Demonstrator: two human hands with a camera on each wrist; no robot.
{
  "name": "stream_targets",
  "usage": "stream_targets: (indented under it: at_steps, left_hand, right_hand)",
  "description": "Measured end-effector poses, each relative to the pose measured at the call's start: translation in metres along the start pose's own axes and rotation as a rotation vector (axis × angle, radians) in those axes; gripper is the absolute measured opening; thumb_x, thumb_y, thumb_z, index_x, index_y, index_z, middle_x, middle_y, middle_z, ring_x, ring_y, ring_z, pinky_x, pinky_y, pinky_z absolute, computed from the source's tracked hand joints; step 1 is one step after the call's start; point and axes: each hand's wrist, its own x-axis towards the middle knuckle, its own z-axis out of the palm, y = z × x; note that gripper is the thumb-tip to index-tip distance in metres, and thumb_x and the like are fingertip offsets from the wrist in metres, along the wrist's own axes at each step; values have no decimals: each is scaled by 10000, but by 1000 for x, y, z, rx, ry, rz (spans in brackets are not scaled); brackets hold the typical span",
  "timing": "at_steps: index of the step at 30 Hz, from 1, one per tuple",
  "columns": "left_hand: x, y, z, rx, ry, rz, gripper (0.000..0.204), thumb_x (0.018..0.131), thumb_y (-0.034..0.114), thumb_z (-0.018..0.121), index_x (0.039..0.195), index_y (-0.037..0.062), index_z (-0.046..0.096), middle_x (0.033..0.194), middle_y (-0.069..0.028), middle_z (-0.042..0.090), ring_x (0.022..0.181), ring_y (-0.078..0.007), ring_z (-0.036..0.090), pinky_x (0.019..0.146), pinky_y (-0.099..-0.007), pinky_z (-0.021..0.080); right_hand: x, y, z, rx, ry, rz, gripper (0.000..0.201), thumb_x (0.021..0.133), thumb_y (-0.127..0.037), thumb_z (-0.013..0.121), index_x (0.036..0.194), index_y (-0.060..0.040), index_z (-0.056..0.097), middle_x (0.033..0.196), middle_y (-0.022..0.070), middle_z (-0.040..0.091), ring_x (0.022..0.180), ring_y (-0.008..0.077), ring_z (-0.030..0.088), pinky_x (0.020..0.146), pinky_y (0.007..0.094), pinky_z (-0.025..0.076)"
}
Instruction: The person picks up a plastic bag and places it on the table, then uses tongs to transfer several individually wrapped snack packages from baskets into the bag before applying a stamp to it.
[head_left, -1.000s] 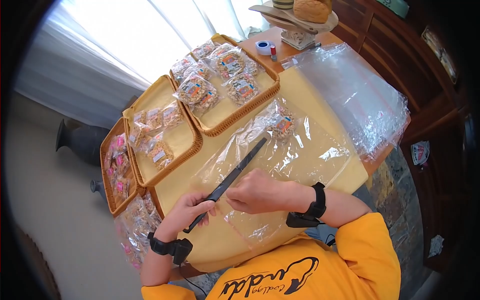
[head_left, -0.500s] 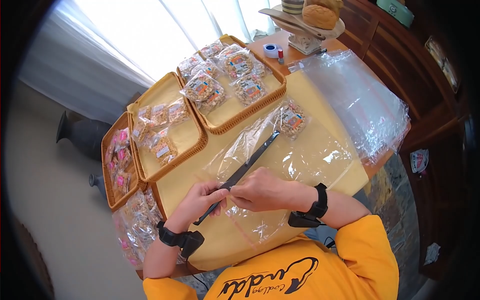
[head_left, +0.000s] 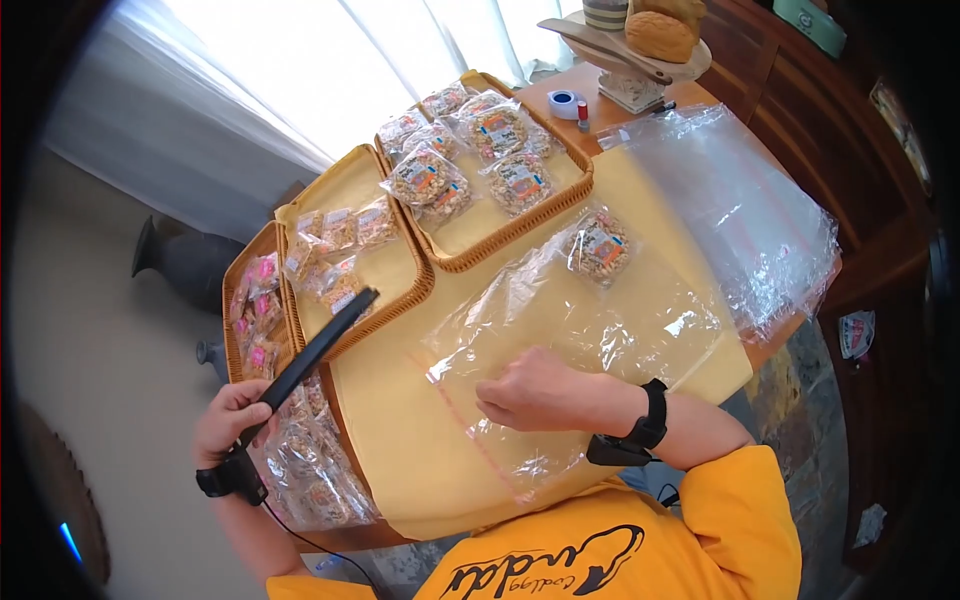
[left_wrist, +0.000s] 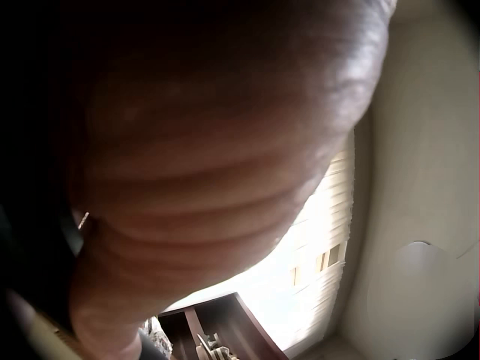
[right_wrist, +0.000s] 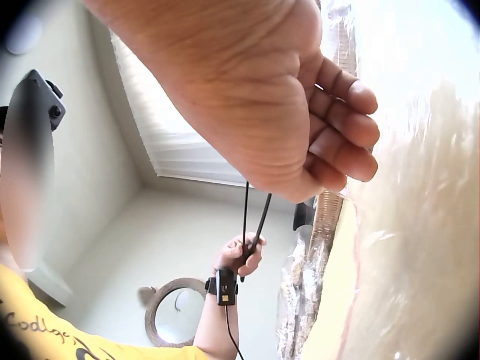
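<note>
Left hand (head_left: 235,420) curled round near end of long black tool (head_left: 315,350); long axis slants up and rightward in head view, far tip at middle wicker basket's (head_left: 425,290) near rim. Right hand (head_left: 540,392) in loose fist, nothing seen in it, over clear plastic bag (head_left: 640,335) on cloth-covered bench (head_left: 590,85). Round snack packet (head_left: 600,245) at bag's far end. Middle basket: snack packets; right wicker basket (head_left: 520,232): round ones; left wicker basket (head_left: 231,345): pink-marked ones.
</note>
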Motion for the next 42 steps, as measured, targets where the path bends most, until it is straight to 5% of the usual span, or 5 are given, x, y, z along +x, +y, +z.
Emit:
stream_targets:
  at_steps: [3, 12, 24, 34, 42]
  left_hand:
    - [36, 14, 18, 48, 109, -1, 205, 927, 179, 604, 1012, -7, 616, 681, -15, 607, 521, -58, 539, 454, -200, 411]
    - [140, 51, 65, 274, -83, 66, 217, 962, 189, 584, 1043, -6, 634, 668, 14, 592, 494, -44, 513, 425, -204, 394]
    - [188, 63, 94, 213, -63, 48, 208, 960, 230, 596, 867, 44, 607, 691, 1, 623, 520, -59, 560, 471, -188, 443]
    - [128, 19, 75, -173, -36, 56, 142, 941, 175, 598, 897, 41, 608, 703, -24, 606, 538, -76, 543, 498, -204, 430]
    - [-8, -55, 63, -272, 129, 34, 137, 915, 161, 604, 924, 25, 605, 716, -38, 621, 546, -83, 542, 517, -218, 433]
  right_hand:
    - [0, 1, 0, 3, -8, 3, 237, 836, -169, 624, 654, -73, 507, 527, 121, 544, 487, 338, 563, 452, 432, 439]
    - [-2, 0, -1, 19, -52, 56, 208, 824, -182, 604, 662, -65, 545, 523, 160, 545, 477, 374, 565, 467, 463, 450]
    - [-1, 2, -1, -6, -120, 58, 164, 825, -180, 605, 702, -72, 590, 573, 149, 602, 524, 350, 618, 482, 441, 475]
    - [-1, 3, -1, -58, -90, 21, 213, 843, -170, 617, 667, -88, 529, 539, 109, 568, 516, 314, 607, 467, 422, 467]
    - [2, 3, -3, -72, -56, 59, 248, 845, -189, 624, 635, -96, 531, 524, 119, 547, 506, 329, 589, 466, 429, 466]
